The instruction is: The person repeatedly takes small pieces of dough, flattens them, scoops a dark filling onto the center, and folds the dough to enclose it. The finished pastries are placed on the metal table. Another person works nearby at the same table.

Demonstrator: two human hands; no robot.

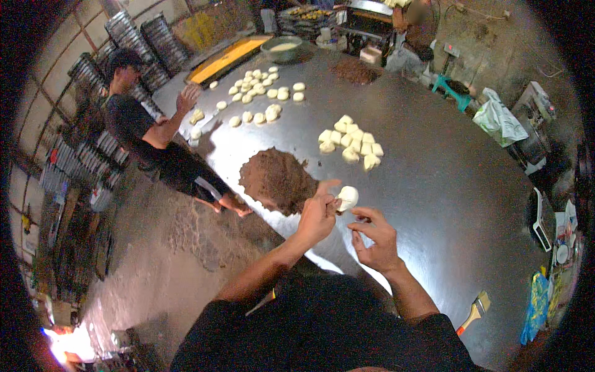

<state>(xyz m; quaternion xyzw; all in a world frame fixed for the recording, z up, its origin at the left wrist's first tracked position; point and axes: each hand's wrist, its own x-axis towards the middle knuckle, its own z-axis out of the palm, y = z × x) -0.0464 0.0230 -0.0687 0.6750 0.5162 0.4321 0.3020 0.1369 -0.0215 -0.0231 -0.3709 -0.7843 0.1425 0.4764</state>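
My left hand (318,216) is closed round the edge of a piece of pale dough (348,197), with a trace of brown visible under it. Close by on the right is my right hand (375,240), its thumb and fingers curved and apart, with nothing seen between them. A mound of brown crumbly filling (277,180) lies on the metal table (434,186) just left of my left hand. Beyond both hands sits a cluster of cut dough pieces (351,141). Farther off to the left are several rounded dough balls (251,87).
A co-worker (139,105) stands at the table's left side, hands raised near some dough. At the far end are a yellow-surfaced tray (226,61), a green bowl (281,51) and another brown pile (353,71). A brush (476,312) lies near right; a plastic bag (499,118) is at the right edge.
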